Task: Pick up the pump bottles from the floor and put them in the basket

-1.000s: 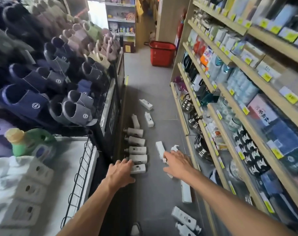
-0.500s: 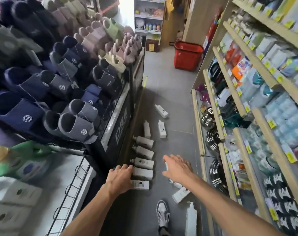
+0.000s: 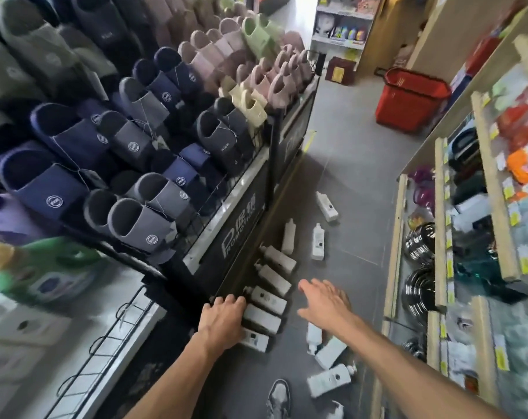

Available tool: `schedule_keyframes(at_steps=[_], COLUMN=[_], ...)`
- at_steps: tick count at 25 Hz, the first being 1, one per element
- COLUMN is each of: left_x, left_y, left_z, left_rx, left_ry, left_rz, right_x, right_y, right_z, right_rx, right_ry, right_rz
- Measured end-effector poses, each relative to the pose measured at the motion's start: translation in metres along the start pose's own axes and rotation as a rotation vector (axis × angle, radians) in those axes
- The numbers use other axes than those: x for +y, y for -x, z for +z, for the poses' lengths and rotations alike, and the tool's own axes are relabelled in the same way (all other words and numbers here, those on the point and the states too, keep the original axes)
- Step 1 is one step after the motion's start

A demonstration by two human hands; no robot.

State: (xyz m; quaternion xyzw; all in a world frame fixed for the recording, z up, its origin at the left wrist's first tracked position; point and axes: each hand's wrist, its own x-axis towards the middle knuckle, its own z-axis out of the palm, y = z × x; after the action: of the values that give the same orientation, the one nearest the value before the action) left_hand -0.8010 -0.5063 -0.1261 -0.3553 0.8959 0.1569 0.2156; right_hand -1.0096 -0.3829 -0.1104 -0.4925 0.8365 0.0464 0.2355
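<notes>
White pump bottles lie rowed against the base of the slipper rack, whose panel reads "PROMOTION"; others scatter near the wooden shelf edge. Bare floor runs to the red basket. Left hand curls over pump ends, grasp unclear; right hand hovers splayed, holding nothing

One wide-angle view from a camera on the person's head, facing forward and steeply down a shop aisle. The left hand and right hand reach in from the bottom edge, close to the lens. Pump bottles lie on the floor just below. A slipper rack fills the left, shelves the right, and a red basket stands far up the aisle.
</notes>
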Motion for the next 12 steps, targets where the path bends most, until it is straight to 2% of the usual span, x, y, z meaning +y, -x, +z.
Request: schedule_keyframes(at_steps=[7,12], left_x=[-0.019,-0.035], left_y=[-0.034,-0.069], left_z=[0.024,0.075], left_rx=[-0.118,-0.160], left_ry=[0.018,0.023], left_rz=[-0.089,-0.123], right_x=[0.001,0.005], right_y=[-0.048,-0.093], right_z=[0.029,0.076], right_rx=[-0.139,-0.210], right_ry=[0.016,0.017], right_rz=[-0.023,-0.022])
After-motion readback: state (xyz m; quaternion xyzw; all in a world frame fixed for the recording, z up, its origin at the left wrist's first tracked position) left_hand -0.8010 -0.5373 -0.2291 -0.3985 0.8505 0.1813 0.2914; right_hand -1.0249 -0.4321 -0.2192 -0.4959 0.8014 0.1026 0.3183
